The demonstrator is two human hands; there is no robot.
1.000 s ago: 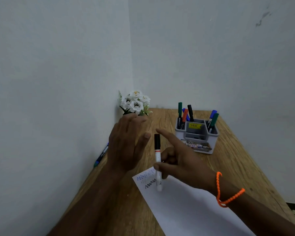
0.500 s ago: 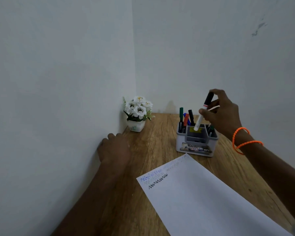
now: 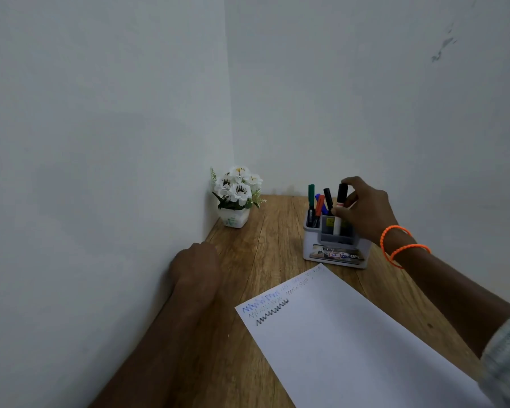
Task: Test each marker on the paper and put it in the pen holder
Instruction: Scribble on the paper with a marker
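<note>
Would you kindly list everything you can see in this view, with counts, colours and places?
Table: one, brown wood, set in the wall corner.
Paper: one white sheet, near edge of the table, test scribbles at its far-left corner.
Pen holder: one, white-grey, behind the paper.
Markers standing in the holder's left compartment: green, orange, black, blue partly hidden.
Black-capped white marker: one, being lowered into the middle compartment.
Flower pot: one, white with white flowers, in the corner.
Bracelet: orange, on the right wrist.
Left hand: at the table's left edge by the wall.
Right hand: gripping the black-capped marker.
</note>
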